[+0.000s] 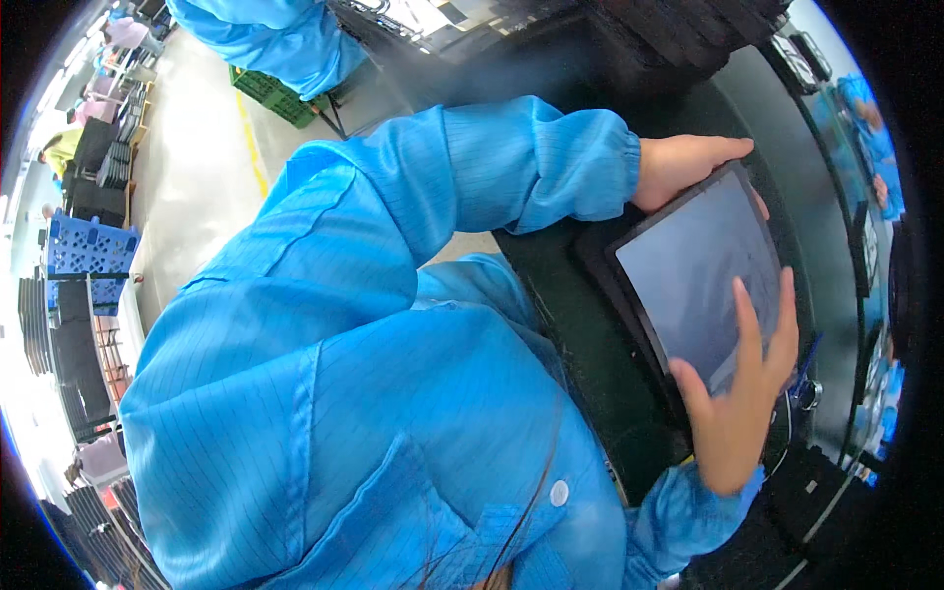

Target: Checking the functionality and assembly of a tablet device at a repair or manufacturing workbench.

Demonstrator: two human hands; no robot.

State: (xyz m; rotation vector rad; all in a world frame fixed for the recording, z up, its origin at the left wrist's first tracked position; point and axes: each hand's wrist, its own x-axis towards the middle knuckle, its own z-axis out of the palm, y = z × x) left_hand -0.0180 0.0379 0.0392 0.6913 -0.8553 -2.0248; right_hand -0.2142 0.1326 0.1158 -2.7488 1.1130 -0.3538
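A flat tablet-like screen panel [688, 261] with a thin dark frame and a grey glossy face lies tilted over the dark bench. At its upper edge, my left hand [683, 169] grips the frame, one finger stretched along the outside and part of the hand hidden by the panel. My right hand [742, 398] is spread over the lower right of the screen, its fingers apart and holding nothing; whether the fingertips touch the glass I cannot tell. Beneath the panel, a dark flat pad or tray [602, 258] shows along its left side.
Black stacked trays [678, 39] stand beyond the bench [551, 280]. A white cable [787, 433] lies beside my right wrist. A green crate [273, 95] sits on the floor near a person in blue [275, 39]. Blue crates [90, 251] and racks line the far left.
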